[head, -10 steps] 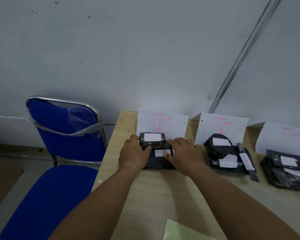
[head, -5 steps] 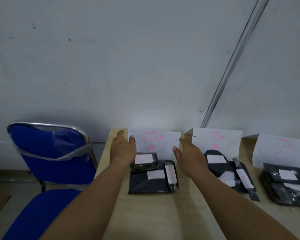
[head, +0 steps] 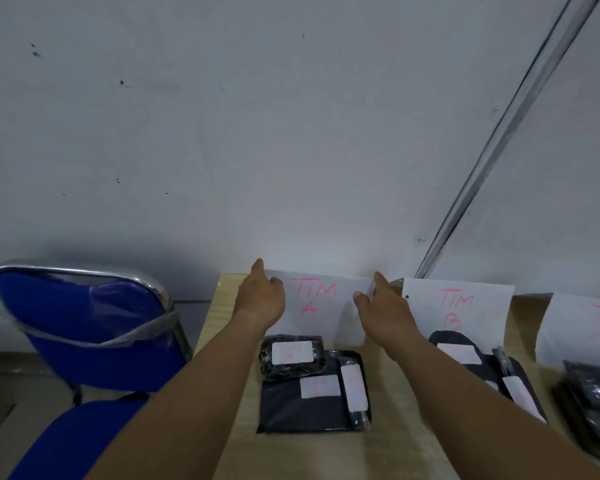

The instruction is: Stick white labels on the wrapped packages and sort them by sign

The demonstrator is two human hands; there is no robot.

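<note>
- Pale wood tabletop (head: 406, 452) runs away from me to a grey wall (head: 291, 133); a blue chair (head: 94, 334) stands off its left edge.
- Nearest me, toward the left edge, lies the flat black package (head: 302, 410) with a white label (head: 319, 386) facing up. A slim package (head: 355, 393) lies along its right side and a small bundle (head: 291, 356) sits on its far left corner, both labelled. I judge they are piled this way so that every label can be read and the group stays together.
- To the right is a second pile (head: 465, 355), and at the right edge a third pile (head: 596, 386), each below its own sign and well apart, which keeps the groups from mixing.
- At the far edge the TIM A sign (head: 316, 299) leans on the wall just behind the first pile. My left grip (head: 260, 296) pinches its upper left corner and my right grip (head: 381, 306) its right edge, thumbs on the front face. I take this as squaring the sheet upright.
- Beside it stands the TIM B sign (head: 458, 306).
- Every package I can see carries a label, so the sorting looks nearly finished.
</note>
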